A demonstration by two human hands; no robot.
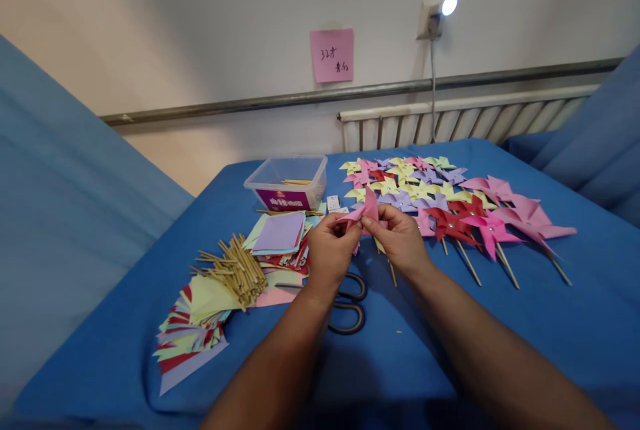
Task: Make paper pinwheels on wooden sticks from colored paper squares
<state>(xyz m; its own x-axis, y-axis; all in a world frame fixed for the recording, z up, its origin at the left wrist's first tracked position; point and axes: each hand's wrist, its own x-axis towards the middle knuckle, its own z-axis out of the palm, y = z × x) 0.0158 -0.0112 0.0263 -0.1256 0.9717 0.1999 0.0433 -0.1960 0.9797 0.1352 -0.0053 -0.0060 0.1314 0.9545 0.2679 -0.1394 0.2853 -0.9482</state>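
The pink paper (369,209) is between the two hands above the blue cloth (500,350), one folded point standing up past the fingertips. The left hand (327,253) has its left side pinched; the right hand (403,237) has thumb and fingers clamped on its lower right. Both forearms angle forward and inward, wrists apart, thumbs nearly meeting. Scissors (362,318) lie partly hidden behind the left wrist.

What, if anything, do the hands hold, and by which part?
A folded pink paper, pinched by the left hand and right hand near its lower middle; exact contact is partly hidden.
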